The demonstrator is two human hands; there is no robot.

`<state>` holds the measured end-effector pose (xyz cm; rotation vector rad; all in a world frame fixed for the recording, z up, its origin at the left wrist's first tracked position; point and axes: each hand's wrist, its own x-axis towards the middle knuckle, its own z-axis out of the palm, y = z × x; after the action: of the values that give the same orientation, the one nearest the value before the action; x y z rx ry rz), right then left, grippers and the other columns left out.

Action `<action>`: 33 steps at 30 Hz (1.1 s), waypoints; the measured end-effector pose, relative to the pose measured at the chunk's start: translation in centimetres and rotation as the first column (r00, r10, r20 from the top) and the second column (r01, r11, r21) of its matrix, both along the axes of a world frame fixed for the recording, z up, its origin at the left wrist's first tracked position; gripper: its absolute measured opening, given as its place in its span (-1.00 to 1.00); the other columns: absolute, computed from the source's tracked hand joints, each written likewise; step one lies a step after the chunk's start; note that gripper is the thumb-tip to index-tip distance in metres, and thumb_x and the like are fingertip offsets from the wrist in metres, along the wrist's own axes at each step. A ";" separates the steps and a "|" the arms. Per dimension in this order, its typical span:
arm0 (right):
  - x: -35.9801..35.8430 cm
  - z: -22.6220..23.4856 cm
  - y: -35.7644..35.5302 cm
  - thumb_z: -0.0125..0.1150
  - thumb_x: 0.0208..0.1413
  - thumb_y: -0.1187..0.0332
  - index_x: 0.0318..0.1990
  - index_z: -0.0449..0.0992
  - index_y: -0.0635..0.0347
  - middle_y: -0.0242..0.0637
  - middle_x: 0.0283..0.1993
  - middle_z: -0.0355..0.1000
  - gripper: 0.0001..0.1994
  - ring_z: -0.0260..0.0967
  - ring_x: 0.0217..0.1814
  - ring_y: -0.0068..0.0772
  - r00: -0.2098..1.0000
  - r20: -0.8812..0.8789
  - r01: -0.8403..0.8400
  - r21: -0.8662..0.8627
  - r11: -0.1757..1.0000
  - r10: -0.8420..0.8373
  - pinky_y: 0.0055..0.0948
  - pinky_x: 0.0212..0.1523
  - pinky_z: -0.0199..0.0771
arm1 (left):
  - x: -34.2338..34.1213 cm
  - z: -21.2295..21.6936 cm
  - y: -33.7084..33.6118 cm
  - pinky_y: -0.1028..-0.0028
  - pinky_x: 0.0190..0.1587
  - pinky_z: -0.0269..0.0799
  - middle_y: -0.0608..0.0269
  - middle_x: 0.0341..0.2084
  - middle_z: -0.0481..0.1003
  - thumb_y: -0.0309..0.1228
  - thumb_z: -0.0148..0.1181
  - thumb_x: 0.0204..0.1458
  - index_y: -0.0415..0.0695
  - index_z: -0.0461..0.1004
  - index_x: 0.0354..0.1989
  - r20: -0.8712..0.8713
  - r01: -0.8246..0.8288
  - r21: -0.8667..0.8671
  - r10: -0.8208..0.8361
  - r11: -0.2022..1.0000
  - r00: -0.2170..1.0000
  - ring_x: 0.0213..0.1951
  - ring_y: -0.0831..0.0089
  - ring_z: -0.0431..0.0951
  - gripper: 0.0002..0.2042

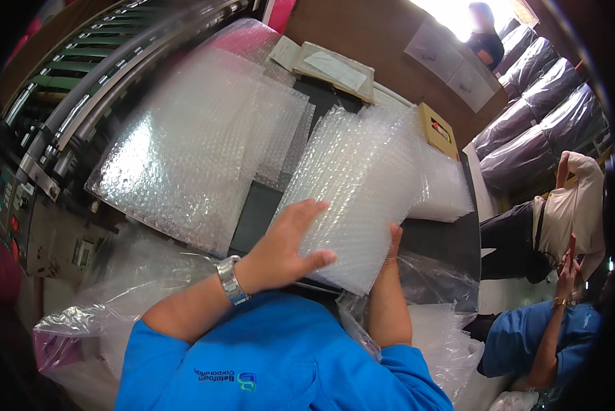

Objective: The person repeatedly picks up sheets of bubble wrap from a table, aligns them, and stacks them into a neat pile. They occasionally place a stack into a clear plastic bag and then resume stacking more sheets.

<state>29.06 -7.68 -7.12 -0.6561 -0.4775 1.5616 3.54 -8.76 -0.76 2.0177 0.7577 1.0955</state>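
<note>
In front of me a thick stack of clear bubble-wrap sheets (362, 181) lies slanted on the dark table. My left hand (290, 243) is at its near left edge, palm over the sheets, with thumb and fingers spread. At the lower right edge, my right hand (388, 264) grips the side of the stack; most of its fingers are hidden by the sheets. To the left lies a larger, wider pile of bubble wrap (184, 144). Another low stack of bubble wrap (441, 185) sits to the right, partly behind the one I hold.
A machine with metal rollers (81, 123) and a control box (19, 219) stands left. Papers (335, 68) and a yellowish box (437, 130) lie at the table's back. Clear plastic bags (150, 274) hang by its front. Two people (568, 205) (547, 335) are at right, another (484, 38) far back.
</note>
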 end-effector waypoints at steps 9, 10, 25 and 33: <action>-2.0 0.2 -0.7 0.36 -0.47 -0.11 0.06 0.21 0.31 -0.08 -0.08 0.34 -0.09 0.38 -0.14 -0.17 0.992 0.031 -0.122 0.097 0.988 0.120 -0.27 -0.22 0.52 | -0.7 -2.5 4.9 0.38 0.19 -0.04 -0.19 0.17 0.01 -0.14 -0.11 0.11 -0.35 -0.12 0.21 0.314 0.049 -0.705 0.250 0.707 0.916 0.21 0.18 0.02 -0.36; -2.1 0.1 -0.7 0.36 -0.47 -0.08 0.07 0.19 0.31 -0.05 -0.06 0.32 -0.09 0.37 -0.11 -0.14 0.991 0.035 -0.134 0.081 0.988 0.132 -0.24 -0.20 0.52 | -0.7 -2.6 5.0 0.39 0.17 0.00 -0.15 0.17 0.02 -0.16 -0.12 0.12 -0.34 -0.14 0.21 0.329 0.064 -0.698 0.240 0.713 0.913 0.19 0.21 0.05 -0.37; -0.8 1.8 -1.2 0.44 -0.48 0.13 0.11 0.13 0.31 -0.13 0.00 0.27 -0.09 0.29 -0.01 -0.17 0.940 0.193 -0.295 0.045 0.954 0.282 -0.29 -0.09 0.43 | -4.0 -3.1 6.1 0.33 -0.58 0.23 0.22 -0.70 0.33 -0.17 -0.13 0.13 -0.19 0.28 -0.56 0.002 -0.585 -0.028 0.586 0.810 0.811 -0.62 0.44 0.34 -0.65; -2.5 2.8 -1.2 0.44 -0.51 0.07 0.15 0.06 0.30 -0.14 0.08 0.18 -0.01 0.17 0.09 -0.21 0.897 0.367 -0.254 -0.029 0.967 0.247 -0.29 0.02 0.27 | -4.5 -6.3 6.0 0.60 -0.48 0.28 0.30 -0.40 0.39 -0.20 -0.12 0.13 -0.08 0.30 -0.36 0.435 -0.106 -0.822 0.738 0.559 0.516 -0.49 0.59 0.34 -0.78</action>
<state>26.53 -8.83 -4.34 -0.9078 -0.8880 1.6764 -0.92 -2.71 -7.10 0.5154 1.0669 1.4830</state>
